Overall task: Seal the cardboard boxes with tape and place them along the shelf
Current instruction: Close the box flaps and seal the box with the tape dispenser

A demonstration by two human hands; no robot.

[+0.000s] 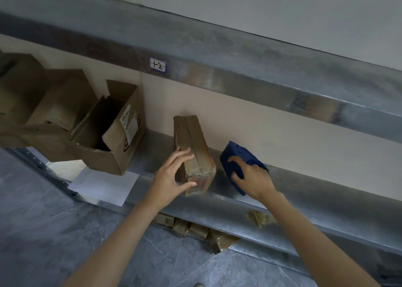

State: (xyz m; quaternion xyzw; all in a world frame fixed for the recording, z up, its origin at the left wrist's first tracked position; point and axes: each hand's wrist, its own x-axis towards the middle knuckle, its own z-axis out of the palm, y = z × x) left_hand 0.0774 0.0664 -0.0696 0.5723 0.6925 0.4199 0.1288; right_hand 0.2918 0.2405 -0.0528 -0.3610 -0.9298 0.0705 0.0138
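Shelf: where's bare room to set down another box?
The shelf is bare right of the blue tape dispenser, out to the frame edge. A narrower gap lies between the open carton and the small box. Left end is crowded with other cartons.

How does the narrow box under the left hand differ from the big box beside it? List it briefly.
The narrow box is closed, flaps meeting along its top; the big box stands open, flaps up. The narrow box is slim and smaller; the big box is wide. The left hand holds the narrow box; no hand touches the big box. Both are brown cardboard on one shelf.
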